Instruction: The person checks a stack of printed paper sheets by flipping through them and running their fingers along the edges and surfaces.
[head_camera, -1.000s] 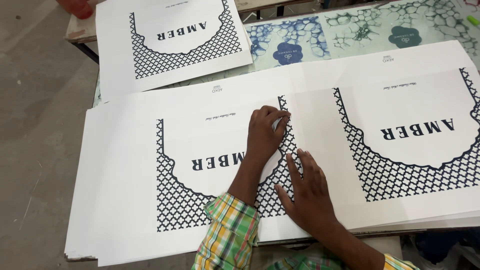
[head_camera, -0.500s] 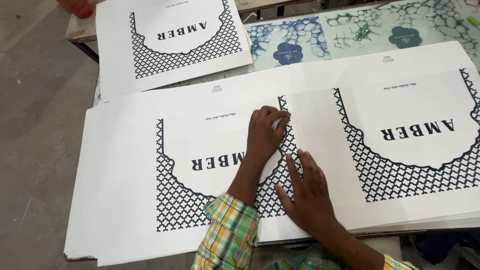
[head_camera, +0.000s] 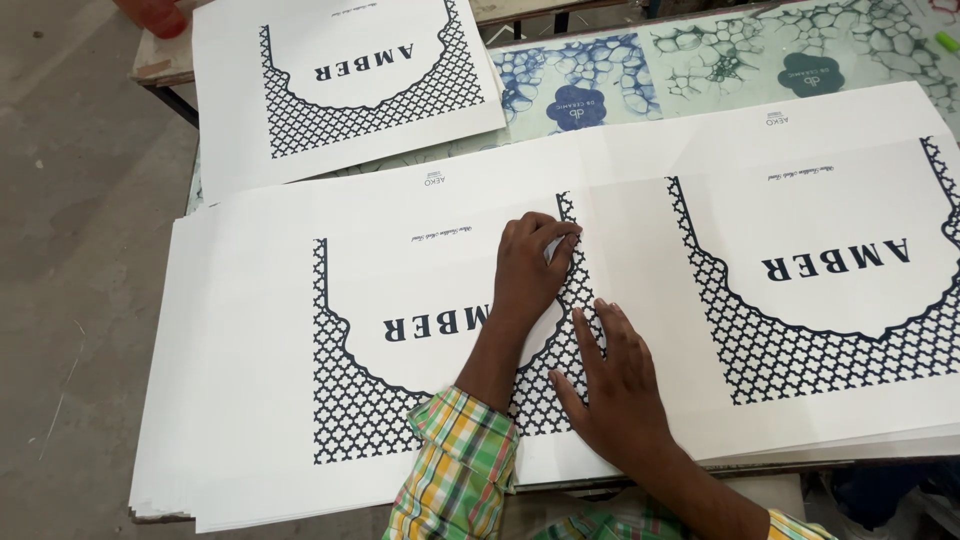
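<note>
Grey concrete floor, patterned table (head_camera: 720, 60), both hands (head_camera: 525, 275) open, flat on printed sheet stack (head_camera: 250, 330).

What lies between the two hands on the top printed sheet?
In the head view, only the sheet's dark lattice print lies between the left hand and the right hand; nothing else rests there.

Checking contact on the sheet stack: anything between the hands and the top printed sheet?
Nothing visible. The left hand presses curled fingers directly on the top printed sheet at the lattice border. The right hand lies flat on the same sheet, beside it.
</note>
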